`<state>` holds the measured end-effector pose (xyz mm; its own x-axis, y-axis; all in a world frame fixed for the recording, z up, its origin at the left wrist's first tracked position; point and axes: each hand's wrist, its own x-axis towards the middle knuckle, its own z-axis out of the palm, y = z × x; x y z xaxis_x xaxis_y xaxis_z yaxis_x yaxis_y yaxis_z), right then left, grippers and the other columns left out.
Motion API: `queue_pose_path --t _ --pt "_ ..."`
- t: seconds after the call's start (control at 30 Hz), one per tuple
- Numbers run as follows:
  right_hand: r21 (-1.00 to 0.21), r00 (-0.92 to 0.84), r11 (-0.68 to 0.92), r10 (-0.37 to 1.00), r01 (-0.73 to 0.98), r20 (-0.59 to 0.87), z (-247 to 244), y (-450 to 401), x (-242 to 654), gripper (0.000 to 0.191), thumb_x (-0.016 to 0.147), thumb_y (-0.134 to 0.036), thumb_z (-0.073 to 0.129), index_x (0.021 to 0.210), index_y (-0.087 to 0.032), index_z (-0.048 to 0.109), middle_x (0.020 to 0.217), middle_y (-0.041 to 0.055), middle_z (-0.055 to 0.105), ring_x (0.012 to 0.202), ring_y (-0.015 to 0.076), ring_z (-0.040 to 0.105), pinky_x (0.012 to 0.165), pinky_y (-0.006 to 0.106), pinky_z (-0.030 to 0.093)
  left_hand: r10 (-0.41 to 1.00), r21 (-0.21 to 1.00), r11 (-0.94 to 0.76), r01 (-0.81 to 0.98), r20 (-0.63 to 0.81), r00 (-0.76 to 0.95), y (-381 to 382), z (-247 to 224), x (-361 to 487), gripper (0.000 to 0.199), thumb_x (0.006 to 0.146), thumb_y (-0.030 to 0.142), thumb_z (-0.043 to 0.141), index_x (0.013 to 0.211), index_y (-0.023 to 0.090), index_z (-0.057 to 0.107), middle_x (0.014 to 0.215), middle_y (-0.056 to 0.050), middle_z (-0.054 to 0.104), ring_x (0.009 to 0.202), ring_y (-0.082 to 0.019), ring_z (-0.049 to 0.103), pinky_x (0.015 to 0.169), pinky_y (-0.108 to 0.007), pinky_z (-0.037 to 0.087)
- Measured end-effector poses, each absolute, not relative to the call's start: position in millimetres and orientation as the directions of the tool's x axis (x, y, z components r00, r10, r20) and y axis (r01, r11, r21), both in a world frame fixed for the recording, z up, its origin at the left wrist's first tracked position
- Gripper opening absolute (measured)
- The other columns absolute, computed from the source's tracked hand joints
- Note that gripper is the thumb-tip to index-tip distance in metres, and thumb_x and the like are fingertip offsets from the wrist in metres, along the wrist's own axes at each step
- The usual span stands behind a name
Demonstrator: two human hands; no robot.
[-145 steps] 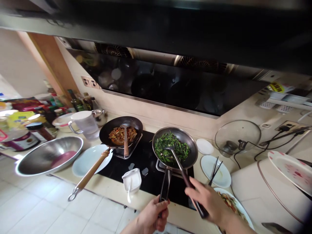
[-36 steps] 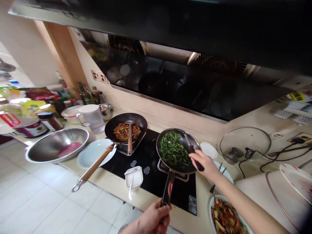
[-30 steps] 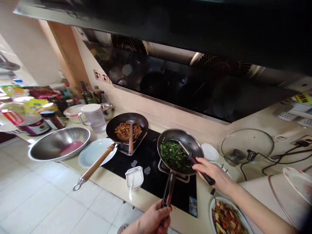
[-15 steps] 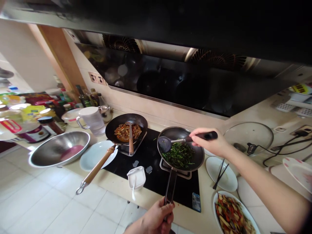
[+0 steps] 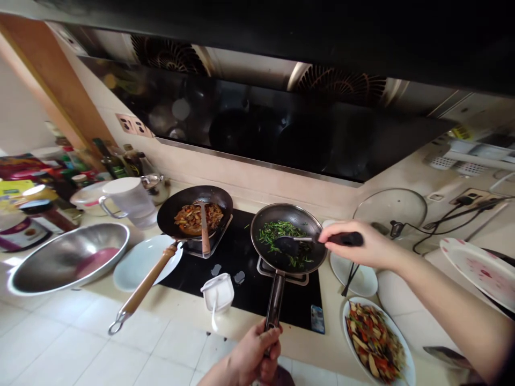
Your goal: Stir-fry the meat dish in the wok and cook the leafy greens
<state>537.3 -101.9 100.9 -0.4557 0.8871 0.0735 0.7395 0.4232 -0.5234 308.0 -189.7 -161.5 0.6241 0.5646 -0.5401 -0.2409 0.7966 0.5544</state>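
My left hand [image 5: 259, 351] is wrapped round the black handle of a frying pan [image 5: 257, 236], which sits on the right burner. Chopped green vegetables [image 5: 277, 229] lie in the pan, split into clumps with dark pan surface showing between them. My right hand [image 5: 350, 244] grips the black handle of a spatula [image 5: 298, 239]. Its dark blade is down in the pan among the greens, and its edge is hard to make out there.
On the left burner stands a wok [image 5: 164, 214] with cooked food and a wooden-handled turner [image 5: 205, 236]. A white container [image 5: 219, 292] sits at the stove's front edge. Left are a metal bowl [image 5: 24, 273] and pale plate [image 5: 129, 268]; right, a plated dish [image 5: 376, 338] and glass lid [image 5: 386, 206].
The spatula blade has gone down from above the greens into them. The greens are now spread apart, with some pushed to the far side. The view has shifted to the right.
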Motion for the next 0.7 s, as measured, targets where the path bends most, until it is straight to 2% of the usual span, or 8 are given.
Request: queue_pose_path --t 0.1,0.17,0.23,0.33,0.4,0.5,0.57,0.7 --pt "-0.553 -0.251 0.305 0.952 0.775 0.175 83.2 -105.0 559.8 0.014 0.080 -0.032 0.062 0.085 -0.022 0.071 0.086 0.0028 0.072 0.077 0.0197 0.067 0.073 0.030 0.054 0.551 0.547 0.805 -0.232 -0.542 0.634 -189.7 -161.1 308.5 0.057 0.052 0.060 0.076 0.079 0.024 0.041 0.042 0.011 0.047 0.026 -0.004 0.023 0.031 -0.021 0.013" --pt "-0.654 0.005 0.100 0.988 0.750 0.156 62.7 -102.9 575.1 0.017 0.078 -0.036 0.063 0.083 -0.021 0.070 0.078 0.0034 0.072 0.072 0.0218 0.069 0.068 0.031 0.056 0.563 0.548 0.799 -0.250 -0.533 0.632 -189.5 -161.7 308.7 0.057 0.053 0.060 0.076 0.080 0.024 0.041 0.043 0.011 0.048 0.026 -0.003 0.023 0.031 -0.021 0.013" --pt "-0.785 0.256 -0.111 0.965 0.610 0.062 39.2 -100.4 589.9 0.022 0.076 -0.041 0.063 0.084 -0.020 0.068 0.071 0.0044 0.071 0.067 0.0243 0.071 0.059 0.032 0.058 0.570 0.544 0.796 -0.266 -0.526 0.631 -189.3 -163.6 308.5 0.056 0.054 0.059 0.076 0.080 0.023 0.041 0.043 0.011 0.048 0.026 -0.003 0.023 0.031 -0.021 0.013" --pt "-0.905 0.455 -0.161 0.890 0.395 0.040 10.1 -101.9 606.0 0.033 0.071 -0.045 0.071 0.090 -0.019 0.066 0.074 0.0078 0.073 0.067 0.0269 0.072 0.056 0.032 0.061 0.553 0.531 0.808 -0.254 -0.534 0.640 -189.5 -167.3 308.0 0.055 0.055 0.058 0.076 0.081 0.024 0.042 0.043 0.011 0.048 0.026 -0.003 0.023 0.031 -0.021 0.013" --pt "-0.941 0.513 -0.149 0.858 0.303 0.030 -2.3 -106.1 608.3 0.033 0.069 -0.045 0.073 0.089 -0.020 0.065 0.070 0.0080 0.072 0.062 0.0268 0.071 0.051 0.031 0.061 0.551 0.530 0.809 -0.253 -0.537 0.639 -190.1 -168.4 307.8 0.056 0.055 0.059 0.076 0.081 0.023 0.042 0.042 0.011 0.048 0.026 -0.003 0.023 0.031 -0.021 0.012" --pt "-0.958 0.487 -0.174 0.873 0.227 -0.043 -10.8 -112.5 603.3 0.027 0.070 -0.043 0.071 0.082 -0.020 0.063 0.061 0.0066 0.070 0.057 0.0263 0.070 0.045 0.029 0.059 0.572 0.542 0.797 -0.267 -0.534 0.623 -190.9 -167.1 307.4 0.057 0.054 0.059 0.077 0.081 0.023 0.042 0.042 0.011 0.047 0.025 -0.003 0.024 0.031 -0.021 0.013" --pt "-0.954 0.484 -0.155 0.875 0.256 -0.012 -9.4 -115.8 603.4 0.027 0.071 -0.043 0.070 0.082 -0.019 0.064 0.062 0.0063 0.070 0.057 0.0256 0.070 0.046 0.028 0.060 0.567 0.547 0.798 -0.252 -0.540 0.622 -190.9 -165.7 307.0 0.058 0.054 0.061 0.076 0.081 0.023 0.042 0.042 0.011 0.048 0.025 -0.003 0.024 0.031 -0.021 0.013" --pt "-0.880 0.531 -0.180 0.842 0.440 0.092 5.1 -117.4 619.5 0.023 0.074 -0.041 0.068 0.082 -0.020 0.067 0.059 0.0055 0.069 0.056 0.0259 0.070 0.044 0.026 0.059 0.534 0.536 0.815 -0.220 -0.548 0.644 -190.4 -165.8 305.7 0.058 0.054 0.061 0.076 0.081 0.024 0.041 0.043 0.011 0.048 0.026 -0.003 0.023 0.032 -0.020 0.012"
